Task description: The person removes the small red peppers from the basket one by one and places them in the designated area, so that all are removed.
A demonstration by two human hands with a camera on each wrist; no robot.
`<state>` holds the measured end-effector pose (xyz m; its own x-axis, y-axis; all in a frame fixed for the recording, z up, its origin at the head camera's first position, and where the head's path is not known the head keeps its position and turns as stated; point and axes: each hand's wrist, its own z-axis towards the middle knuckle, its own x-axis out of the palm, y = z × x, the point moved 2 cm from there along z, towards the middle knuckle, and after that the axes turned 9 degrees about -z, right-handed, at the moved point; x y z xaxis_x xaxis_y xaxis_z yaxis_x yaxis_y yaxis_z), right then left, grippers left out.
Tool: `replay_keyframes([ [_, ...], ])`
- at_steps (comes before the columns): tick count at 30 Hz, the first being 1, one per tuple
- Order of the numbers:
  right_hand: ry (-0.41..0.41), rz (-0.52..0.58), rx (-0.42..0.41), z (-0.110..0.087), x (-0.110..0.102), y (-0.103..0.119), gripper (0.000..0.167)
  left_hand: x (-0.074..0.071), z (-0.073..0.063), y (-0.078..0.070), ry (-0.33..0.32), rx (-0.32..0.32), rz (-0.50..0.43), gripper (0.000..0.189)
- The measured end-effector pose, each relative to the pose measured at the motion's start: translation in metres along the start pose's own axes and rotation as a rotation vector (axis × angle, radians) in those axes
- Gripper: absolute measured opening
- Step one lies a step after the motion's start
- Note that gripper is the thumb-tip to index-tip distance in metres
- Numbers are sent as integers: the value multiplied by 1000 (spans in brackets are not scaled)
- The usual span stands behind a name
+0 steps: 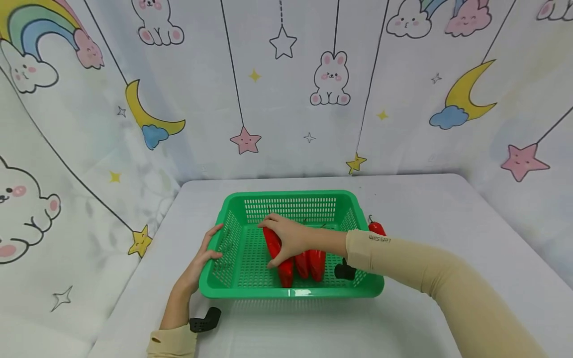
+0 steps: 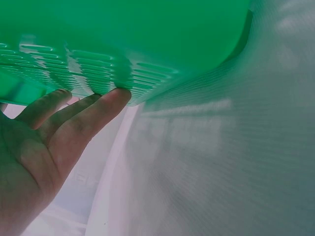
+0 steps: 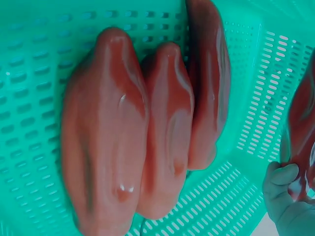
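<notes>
A green plastic basket (image 1: 293, 293) with slotted walls stands on the table. My left hand (image 1: 197, 263) holds its left side, thumb over the rim; in the left wrist view the hand's fingers (image 2: 106, 105) lie nearly straight against the outer wall. Over the basket's inside, my right hand (image 1: 288, 238) grips a red chili pepper (image 1: 271, 242). In the right wrist view that pepper (image 3: 300, 118) shows at the right edge, the thumb on it. Three glossy red chili peppers (image 3: 106, 137) lie side by side on the slotted floor, partly hidden by the right hand in the head view.
Another red chili pepper (image 1: 377, 227) with a stem lies on the table right of the basket, partly behind the right sleeve. The white tabletop (image 1: 421, 209) meets a curtain (image 1: 286, 114) printed with rabbits, stars and moons at the back and sides.
</notes>
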<state>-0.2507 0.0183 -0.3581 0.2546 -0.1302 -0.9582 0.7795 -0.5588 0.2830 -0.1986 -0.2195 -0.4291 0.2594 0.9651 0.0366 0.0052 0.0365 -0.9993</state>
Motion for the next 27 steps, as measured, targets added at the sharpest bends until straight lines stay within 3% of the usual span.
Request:
replay_keyframes([
  [12,-26,20,5,-18,-14,-6,84,0,-1,1,0,3,11,71],
  [27,-70,66,76,-46,-31,-22,82,0,1,3,-15,-10,8,72],
])
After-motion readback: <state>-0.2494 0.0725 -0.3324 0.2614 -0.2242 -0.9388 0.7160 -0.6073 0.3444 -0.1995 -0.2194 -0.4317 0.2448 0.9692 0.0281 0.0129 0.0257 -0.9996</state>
